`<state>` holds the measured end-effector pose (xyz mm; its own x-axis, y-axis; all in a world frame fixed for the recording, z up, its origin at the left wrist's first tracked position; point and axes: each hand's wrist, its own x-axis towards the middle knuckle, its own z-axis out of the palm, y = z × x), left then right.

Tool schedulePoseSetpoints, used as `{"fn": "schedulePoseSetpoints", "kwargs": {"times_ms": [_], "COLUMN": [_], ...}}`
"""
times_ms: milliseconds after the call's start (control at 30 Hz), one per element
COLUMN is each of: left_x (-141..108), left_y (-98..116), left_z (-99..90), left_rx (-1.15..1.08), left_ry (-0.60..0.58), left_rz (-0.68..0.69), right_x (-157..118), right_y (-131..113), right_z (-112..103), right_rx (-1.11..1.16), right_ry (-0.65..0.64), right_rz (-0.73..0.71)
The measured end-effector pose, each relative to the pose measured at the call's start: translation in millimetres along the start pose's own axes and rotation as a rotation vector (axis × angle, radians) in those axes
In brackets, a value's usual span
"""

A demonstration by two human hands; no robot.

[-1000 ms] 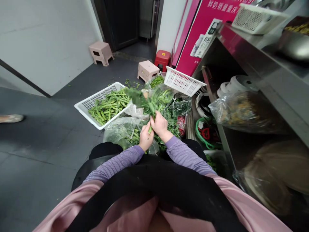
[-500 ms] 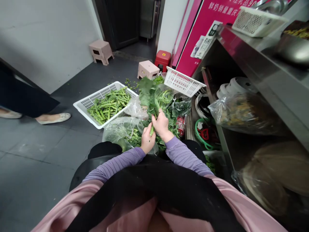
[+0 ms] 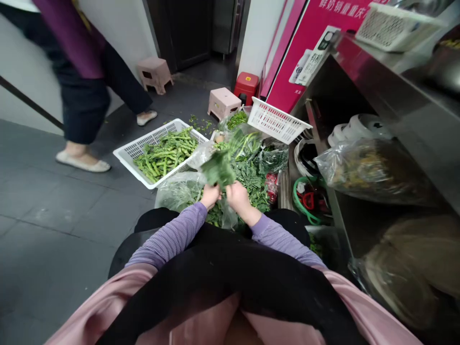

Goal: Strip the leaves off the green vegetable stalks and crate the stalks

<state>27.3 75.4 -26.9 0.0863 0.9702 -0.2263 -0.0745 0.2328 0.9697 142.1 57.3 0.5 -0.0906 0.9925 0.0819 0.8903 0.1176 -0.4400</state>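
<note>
Both hands are raised over a heap of leafy greens (image 3: 251,178) and clear plastic bags. My left hand (image 3: 211,195) is closed at the lower end of a green leaf (image 3: 218,167), which is blurred. Close beside it on the right, my right hand (image 3: 237,195) is closed too, its fingertips near the leaf's edge; what it pinches is too small to make out. Peeled green stems (image 3: 167,152) lie in a white slotted basket (image 3: 125,155) to the left of the heap. A plastic bag (image 3: 179,188) with greens is just left of my left hand.
A person in dark trousers (image 3: 81,103) walks at the left. Pink stools (image 3: 224,102) and a red bin (image 3: 246,86) stand beyond the heap. A white basket (image 3: 276,122) is tilted behind it. Metal shelving (image 3: 395,91) with bagged goods lines the right, near a green basket (image 3: 305,211).
My hands have moved slightly apart, and the leafy stalk between them is now a leaf held lower. The person at the left has stepped further into view.
</note>
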Motion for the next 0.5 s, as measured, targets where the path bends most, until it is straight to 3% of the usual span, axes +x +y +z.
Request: {"fn": "schedulePoseSetpoints", "kwargs": {"times_ms": [100, 167, 233, 267, 333, 433, 500], "left_x": [-2.1, -7.7, -13.4, -15.6, -18.3, -18.9, -18.8], "left_y": [15.4, 24.0, 29.4, 30.7, 30.8, 27.1, 24.6], "left_z": [-5.7, -8.9, -12.3, -14.0, -17.2, -21.0, -22.8], "left_rx": [-0.248, -0.396, -0.459, -0.479, -0.511, -0.566, -0.622], "left_ry": [-0.127, -0.241, -0.333, -0.374, -0.447, -0.553, -0.619], "left_rz": [-0.063, -0.094, -0.125, -0.145, -0.187, -0.227, -0.241], "right_x": [28.2, 49.7, 65.1, 69.8, 74.2, 72.7, 69.1], "right_y": [42.4, 64.1, 70.7, 67.8, 52.4, 20.5, 4.0], "right_z": [-6.7, -14.6, -23.3, -27.5, -35.0, -43.3, -47.0], "right_rx": [0.002, -0.017, -0.006, 0.074, 0.455, 1.175, 1.446], "right_ry": [-0.147, -0.238, -0.155, -0.07, 0.035, 0.005, -0.01], "right_rz": [0.404, 0.584, 0.645, 0.623, 0.489, 0.24, 0.169]}}
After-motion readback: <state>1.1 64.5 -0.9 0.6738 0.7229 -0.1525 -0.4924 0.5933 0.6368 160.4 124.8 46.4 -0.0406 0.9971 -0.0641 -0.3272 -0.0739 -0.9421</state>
